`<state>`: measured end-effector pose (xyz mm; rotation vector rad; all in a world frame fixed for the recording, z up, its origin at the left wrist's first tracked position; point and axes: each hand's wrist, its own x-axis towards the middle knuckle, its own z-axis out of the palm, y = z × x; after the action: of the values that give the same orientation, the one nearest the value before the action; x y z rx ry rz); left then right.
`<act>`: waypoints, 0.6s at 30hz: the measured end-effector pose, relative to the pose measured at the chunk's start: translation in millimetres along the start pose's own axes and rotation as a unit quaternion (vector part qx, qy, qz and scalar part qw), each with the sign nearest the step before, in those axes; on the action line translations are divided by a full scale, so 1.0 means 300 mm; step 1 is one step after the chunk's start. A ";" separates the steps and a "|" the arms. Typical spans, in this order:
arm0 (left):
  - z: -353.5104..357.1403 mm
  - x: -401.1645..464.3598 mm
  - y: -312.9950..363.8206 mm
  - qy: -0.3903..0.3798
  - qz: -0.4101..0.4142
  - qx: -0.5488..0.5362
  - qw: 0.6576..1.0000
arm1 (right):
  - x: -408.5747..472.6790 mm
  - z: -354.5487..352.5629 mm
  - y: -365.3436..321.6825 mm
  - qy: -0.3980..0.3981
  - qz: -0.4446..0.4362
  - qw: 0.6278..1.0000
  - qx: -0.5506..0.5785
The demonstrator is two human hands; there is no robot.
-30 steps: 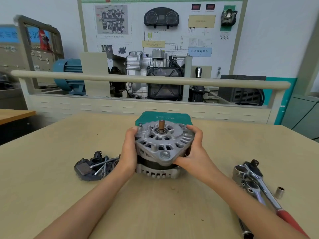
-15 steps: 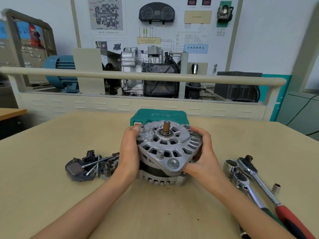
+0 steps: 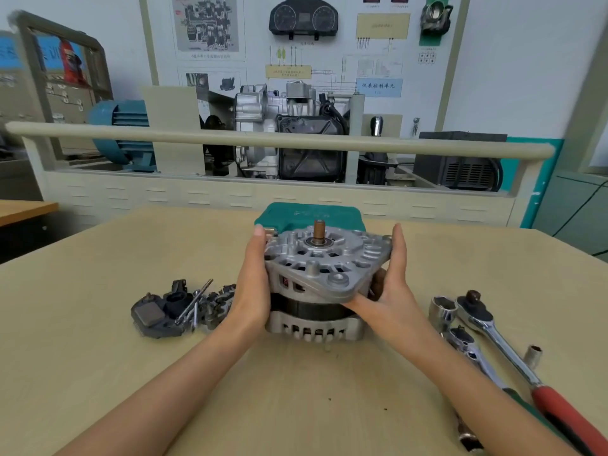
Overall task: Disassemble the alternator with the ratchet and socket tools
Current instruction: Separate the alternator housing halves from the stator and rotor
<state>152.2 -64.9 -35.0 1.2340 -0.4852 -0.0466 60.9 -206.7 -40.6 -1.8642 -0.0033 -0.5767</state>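
Observation:
The alternator (image 3: 316,317) stands on the table (image 3: 98,357) with its shaft (image 3: 318,230) pointing up. Its silver front housing (image 3: 325,264) sits tilted above the black stator band and the rear housing. My left hand (image 3: 253,284) holds the housing's left side, fingertips reaching the far corner. On the right side my right hand (image 3: 393,287) holds it, thumb under the near rim and fingers up along the far edge. Two ratchets lie to the right, one red-handled (image 3: 493,343), one green-handled (image 3: 467,343), with a large socket (image 3: 442,311) and a small socket (image 3: 533,355).
A pile of removed parts (image 3: 171,311), a black module and long bolts, lies left of the alternator. A green case (image 3: 309,213) sits just behind it. Beyond the table's far edge stands a training bench (image 3: 263,192) with a rail and an engine.
The front housing has come up and tilted, showing more of the black stator beneath. My fingers have shifted from over its top face to its sides.

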 end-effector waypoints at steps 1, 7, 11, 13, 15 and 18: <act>-0.002 0.000 0.001 0.000 0.012 0.002 1.000 | 0.000 0.000 0.004 0.002 0.005 1.000 -0.004; -0.008 -0.001 -0.023 -0.008 0.035 -0.002 0.999 | -0.004 -0.010 0.011 0.001 0.021 1.000 -0.001; -0.003 -0.005 -0.044 0.015 -0.025 -0.009 1.000 | 0.011 -0.009 0.013 0.010 0.040 0.999 -0.005; 0.005 -0.003 -0.049 0.031 -0.051 -0.021 0.998 | 0.012 -0.009 0.014 -0.013 0.047 0.999 0.003; 0.009 0.000 -0.051 0.035 -0.060 -0.024 0.997 | 0.007 -0.013 0.021 -0.038 0.049 0.998 0.009; 0.009 0.002 -0.054 0.051 -0.093 -0.007 0.994 | 0.009 -0.012 0.028 -0.036 0.066 0.997 0.018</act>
<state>155.4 -73.0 -48.7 1.2587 -0.2802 -0.1435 64.2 -213.6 -46.1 -1.8334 0.0605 -0.4157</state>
